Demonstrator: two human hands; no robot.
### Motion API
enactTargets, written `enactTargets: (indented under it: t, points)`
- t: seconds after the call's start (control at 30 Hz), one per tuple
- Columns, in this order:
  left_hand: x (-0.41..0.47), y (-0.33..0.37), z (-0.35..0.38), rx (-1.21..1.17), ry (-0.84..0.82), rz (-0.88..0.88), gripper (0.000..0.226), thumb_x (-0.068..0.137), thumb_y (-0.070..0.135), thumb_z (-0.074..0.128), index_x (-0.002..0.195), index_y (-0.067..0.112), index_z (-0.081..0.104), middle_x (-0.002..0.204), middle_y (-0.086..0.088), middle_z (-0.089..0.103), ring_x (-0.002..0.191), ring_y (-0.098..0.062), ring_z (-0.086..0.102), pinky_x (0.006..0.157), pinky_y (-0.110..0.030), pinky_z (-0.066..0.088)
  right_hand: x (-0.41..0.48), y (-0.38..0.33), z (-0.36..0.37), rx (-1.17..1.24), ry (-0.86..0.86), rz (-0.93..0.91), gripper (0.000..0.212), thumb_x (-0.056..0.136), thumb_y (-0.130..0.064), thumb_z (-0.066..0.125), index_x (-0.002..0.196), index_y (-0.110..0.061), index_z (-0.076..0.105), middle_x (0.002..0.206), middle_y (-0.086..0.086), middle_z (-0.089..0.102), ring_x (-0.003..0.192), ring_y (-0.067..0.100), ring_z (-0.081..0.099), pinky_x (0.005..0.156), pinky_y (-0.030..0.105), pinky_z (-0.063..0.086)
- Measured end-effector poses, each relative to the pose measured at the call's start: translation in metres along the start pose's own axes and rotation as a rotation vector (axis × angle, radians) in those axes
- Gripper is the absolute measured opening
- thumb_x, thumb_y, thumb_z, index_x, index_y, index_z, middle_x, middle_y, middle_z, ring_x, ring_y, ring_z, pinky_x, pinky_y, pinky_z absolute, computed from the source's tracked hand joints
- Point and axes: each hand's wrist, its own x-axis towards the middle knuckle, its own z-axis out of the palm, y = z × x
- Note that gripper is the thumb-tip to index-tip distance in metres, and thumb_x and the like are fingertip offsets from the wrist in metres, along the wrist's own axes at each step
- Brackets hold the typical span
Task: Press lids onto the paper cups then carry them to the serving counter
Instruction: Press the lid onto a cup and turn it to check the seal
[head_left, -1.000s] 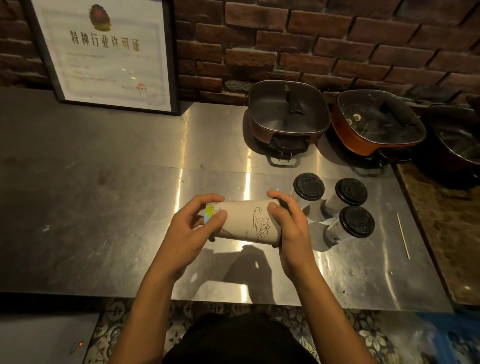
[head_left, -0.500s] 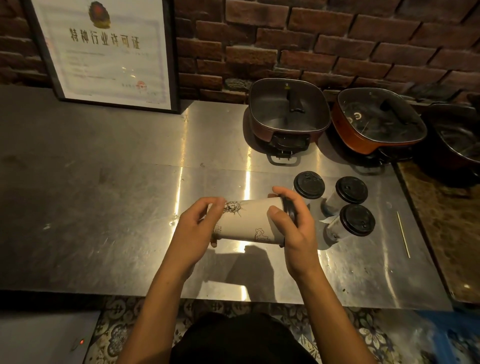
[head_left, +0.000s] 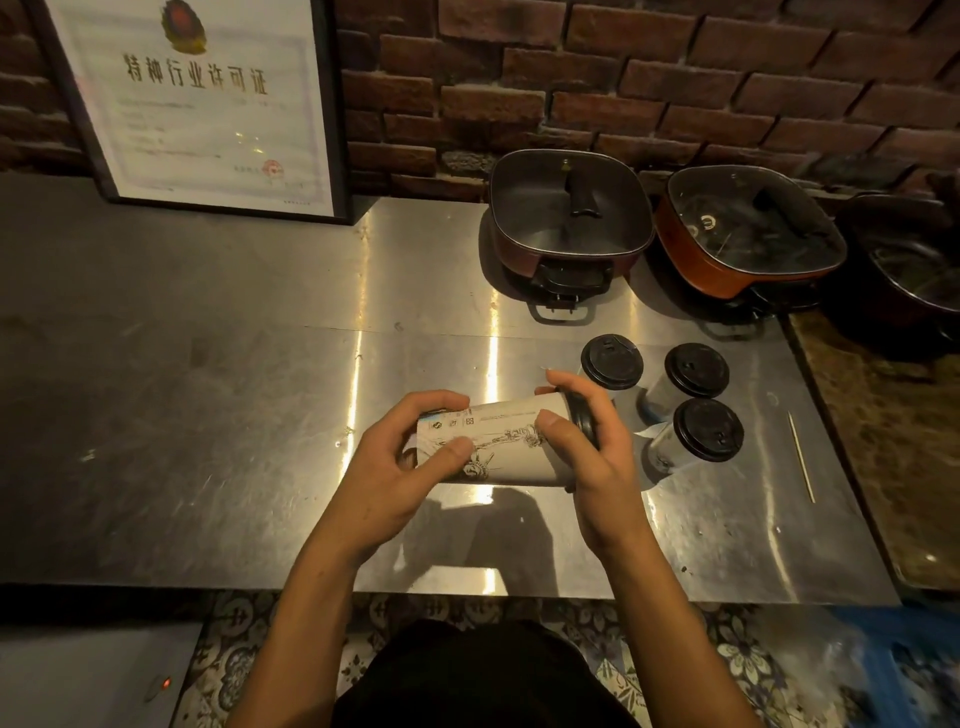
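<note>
The left hand and right hand grip a paper cup sideways above the bench, right hand closed around its black lid. Uneven pressure may crush the wall or leave the lid unseated; contents, if any, could leak

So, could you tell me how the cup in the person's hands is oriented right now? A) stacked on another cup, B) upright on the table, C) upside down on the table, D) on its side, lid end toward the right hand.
D: the paper cup lies sideways between the left hand and right hand, its black lid at the right hand.
</note>
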Motion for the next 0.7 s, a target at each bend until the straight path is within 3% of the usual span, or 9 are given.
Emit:
enactTargets:
  t: [0.1, 0.2, 0.27, 0.43, 0.53, 0.6, 0.7]
  points:
    - [0.003, 0.004, 0.007, -0.003, 0.083, -0.071, 0.034, 0.093, 0.048, 0.064, 0.121, 0.029, 0.065, 0.113, 0.002, 0.07, 0.108, -0.023, 0.069, 0.08, -0.036, 0.063, 0.0, 0.002, 0.0, 0.045, 0.045, 0.005, 0.046, 0.077, -0.044, 0.07, 0.122, -0.033, 0.067, 0.115, 0.001, 0.066, 0.107, 0.028, 0.066, 0.08, 0.046, 0.057]
    - [0.007, 0.006, 0.014, 0.005, 0.145, -0.147, 0.036, 0.095, 0.052, 0.052, 0.12, 0.029, 0.065, 0.109, -0.007, 0.071, 0.085, -0.023, 0.072, 0.062, -0.032, 0.059, 0.0, 0.004, 0.002, 0.041, 0.064, -0.024, 0.046, 0.079, -0.042, 0.07, 0.124, -0.031, 0.065, 0.118, 0.006, 0.065, 0.111, 0.033, 0.065, 0.086, 0.057, 0.056]
    - [0.005, 0.006, 0.014, -0.013, 0.17, -0.112, 0.036, 0.09, 0.052, 0.057, 0.118, 0.031, 0.065, 0.105, -0.005, 0.071, 0.077, -0.023, 0.071, 0.059, -0.032, 0.058, 0.002, 0.003, 0.002, 0.046, 0.048, -0.022, 0.047, 0.079, -0.042, 0.069, 0.124, -0.029, 0.065, 0.118, 0.004, 0.065, 0.111, 0.031, 0.066, 0.086, 0.057, 0.057]
    - [0.002, 0.005, 0.015, 0.03, 0.163, -0.051, 0.037, 0.088, 0.049, 0.059, 0.12, 0.032, 0.062, 0.097, 0.016, 0.072, 0.083, -0.015, 0.07, 0.061, -0.03, 0.06, 0.004, 0.006, 0.001, 0.147, 0.041, 0.052, 0.036, 0.084, -0.034, 0.069, 0.12, -0.032, 0.067, 0.118, 0.008, 0.064, 0.114, 0.038, 0.064, 0.079, 0.05, 0.055]
    - [0.003, 0.005, 0.016, 0.047, 0.173, -0.055, 0.029, 0.093, 0.045, 0.058, 0.119, 0.034, 0.062, 0.094, 0.02, 0.072, 0.082, -0.009, 0.069, 0.06, -0.028, 0.059, 0.002, 0.01, 0.003, 0.16, 0.03, 0.066, 0.032, 0.084, -0.035, 0.067, 0.116, -0.038, 0.067, 0.113, 0.001, 0.065, 0.111, 0.032, 0.067, 0.075, 0.044, 0.057]
    - [0.002, 0.008, 0.018, 0.059, 0.181, -0.054, 0.024, 0.094, 0.043, 0.058, 0.117, 0.036, 0.062, 0.095, 0.019, 0.072, 0.084, -0.01, 0.069, 0.06, -0.027, 0.058, 0.002, 0.01, 0.002, 0.167, 0.025, 0.072, 0.034, 0.083, -0.038, 0.067, 0.116, -0.039, 0.067, 0.109, -0.004, 0.066, 0.11, 0.029, 0.068, 0.076, 0.043, 0.059]
    - [0.003, 0.015, 0.021, 0.075, 0.21, -0.051, 0.027, 0.093, 0.044, 0.059, 0.119, 0.034, 0.061, 0.102, 0.008, 0.07, 0.09, -0.018, 0.068, 0.058, -0.024, 0.056, 0.003, 0.013, 0.002, 0.212, 0.035, 0.1, 0.042, 0.08, -0.049, 0.066, 0.12, -0.037, 0.066, 0.115, 0.003, 0.063, 0.108, 0.031, 0.066, 0.076, 0.045, 0.055]
